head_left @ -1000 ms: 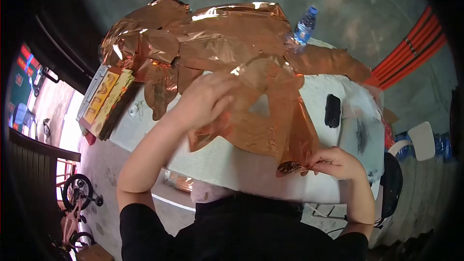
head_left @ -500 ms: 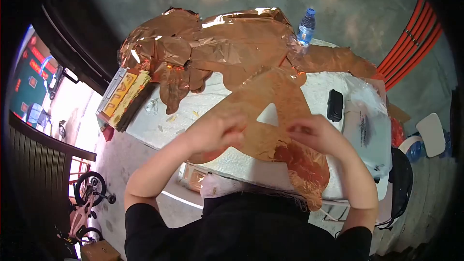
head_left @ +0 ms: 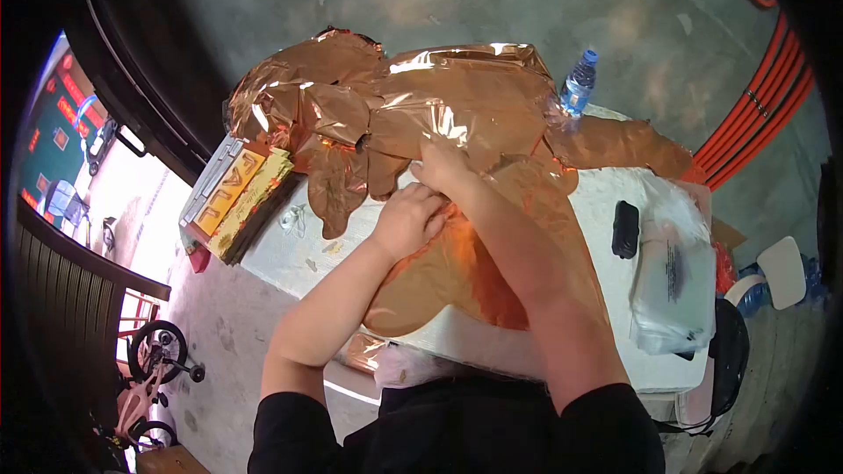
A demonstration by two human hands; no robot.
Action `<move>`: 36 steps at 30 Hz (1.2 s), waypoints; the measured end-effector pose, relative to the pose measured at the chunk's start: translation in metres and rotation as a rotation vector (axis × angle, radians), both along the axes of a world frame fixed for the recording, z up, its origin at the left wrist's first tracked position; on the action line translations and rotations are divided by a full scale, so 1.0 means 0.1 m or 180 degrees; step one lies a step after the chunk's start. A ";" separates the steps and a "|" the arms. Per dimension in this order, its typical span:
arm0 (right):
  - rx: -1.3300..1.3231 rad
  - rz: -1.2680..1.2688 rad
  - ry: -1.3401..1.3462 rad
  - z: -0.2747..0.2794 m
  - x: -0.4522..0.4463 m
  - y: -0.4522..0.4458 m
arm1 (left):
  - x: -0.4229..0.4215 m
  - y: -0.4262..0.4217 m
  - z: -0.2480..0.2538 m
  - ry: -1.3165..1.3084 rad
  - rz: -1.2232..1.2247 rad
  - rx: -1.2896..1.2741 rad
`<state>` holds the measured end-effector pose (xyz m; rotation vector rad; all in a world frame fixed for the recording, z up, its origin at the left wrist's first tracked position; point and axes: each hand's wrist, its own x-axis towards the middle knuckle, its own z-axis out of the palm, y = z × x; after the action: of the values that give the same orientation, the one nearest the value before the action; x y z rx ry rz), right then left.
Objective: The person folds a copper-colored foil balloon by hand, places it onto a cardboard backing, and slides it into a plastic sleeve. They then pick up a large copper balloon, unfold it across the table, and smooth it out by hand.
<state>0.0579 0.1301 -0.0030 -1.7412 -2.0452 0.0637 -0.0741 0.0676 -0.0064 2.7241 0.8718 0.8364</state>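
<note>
A large copper-coloured foil balloon (head_left: 465, 110), limp and creased, is spread over the table with its lobes hanging out. Its nearer flap (head_left: 421, 294) lies towards my body and glows orange in its folds. My left hand (head_left: 409, 221) is curled on the upper edge of this flap, fingers bent around the foil. Crossing over the flap, my right arm reaches ahead and left; my right hand (head_left: 445, 168) rests on the foil just beyond the left hand, thumb and forefinger apart. The undersides of its fingers are hidden.
The pale table (head_left: 277, 250) carries a yellow-and-grey box (head_left: 233, 197) at left, a water bottle (head_left: 578, 86) behind, a black case (head_left: 625, 230) and clear plastic bags (head_left: 672, 290) at right. Red pipes (head_left: 760, 110) stand beyond. A bicycle (head_left: 158, 369) is at lower left.
My right hand has moved forward and left, crossing near my left hand, which also moved slightly forward. The near flap is rearranged; its triangular gap and crumpled end no longer show.
</note>
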 end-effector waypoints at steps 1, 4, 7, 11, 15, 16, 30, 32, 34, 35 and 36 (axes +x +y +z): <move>0.0105 -0.0272 -0.0247 -0.06 -0.05 0.02 | 0.00 -0.01 0.01 0.0021 -0.0072 0.0037; 0.0041 -0.0049 -0.0761 -0.14 -0.06 0.27 | 0.02 -0.05 0.07 0.0064 -0.0019 -0.0127; 0.0244 0.0325 -0.1443 -0.16 0.05 0.28 | 0.01 -0.04 0.03 0.0010 0.0002 -0.0112; 0.0343 0.0498 -0.0373 -0.04 0.27 0.33 | 0.02 -0.02 0.01 -0.0013 0.0023 -0.0052; -0.0557 0.0459 0.0622 0.08 0.35 0.43 | 0.02 -0.03 0.05 0.0052 0.0020 -0.0136; -0.0064 0.0547 0.1047 -0.13 0.39 0.55 | 0.02 -0.03 0.05 0.0085 0.0010 -0.0155; -0.0777 0.0270 0.2489 -0.14 0.55 0.50 | 0.03 -0.01 -0.03 -0.0030 0.0029 -0.0106; -0.0780 0.0457 0.2165 -0.12 0.56 0.44 | 0.04 -0.01 0.06 -0.0077 0.0040 -0.0088; -0.0671 0.0497 0.2151 -0.11 0.51 0.41 | 0.06 0.03 0.18 -0.0403 0.0328 -0.0169; -0.0565 0.0515 0.2143 -0.12 0.48 0.39 | 0.06 0.08 0.24 -0.0400 0.0336 -0.0164; -0.0664 0.0259 0.2338 -0.12 0.45 0.38 | 0.07 0.16 0.30 -0.0237 0.0551 -0.0034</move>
<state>0.1026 0.1679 -0.0150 -1.4373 -1.5855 0.8363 -0.0669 0.0833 0.0234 2.6180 1.1046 0.9552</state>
